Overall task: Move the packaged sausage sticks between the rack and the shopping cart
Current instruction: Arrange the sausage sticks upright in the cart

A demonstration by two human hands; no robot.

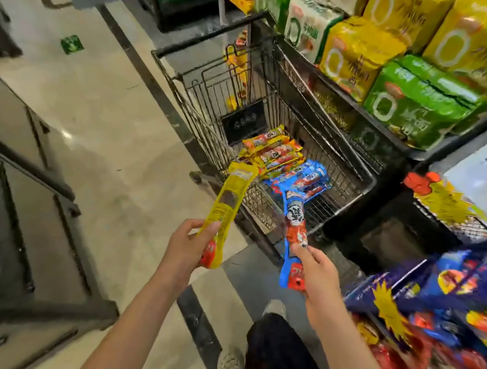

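Observation:
My left hand (186,247) grips the lower end of a long yellow sausage stick pack (227,210), which points up toward the cart. My right hand (318,277) holds a blue sausage stick pack (295,224) by its lower end. Both packs hover at the near edge of the black wire shopping cart (355,173). Inside the cart lie several yellow packs (272,152) and several blue packs (307,177). The rack (439,311) with blue and red packaged snacks is at my lower right, blurred.
Shelves of large yellow and green noodle bags (413,71) rise behind the cart at the upper right. A black glass-fronted display case (8,211) runs along my left. Beige tiled floor (101,130) lies between them. My legs and shoes (275,309) are below my arms.

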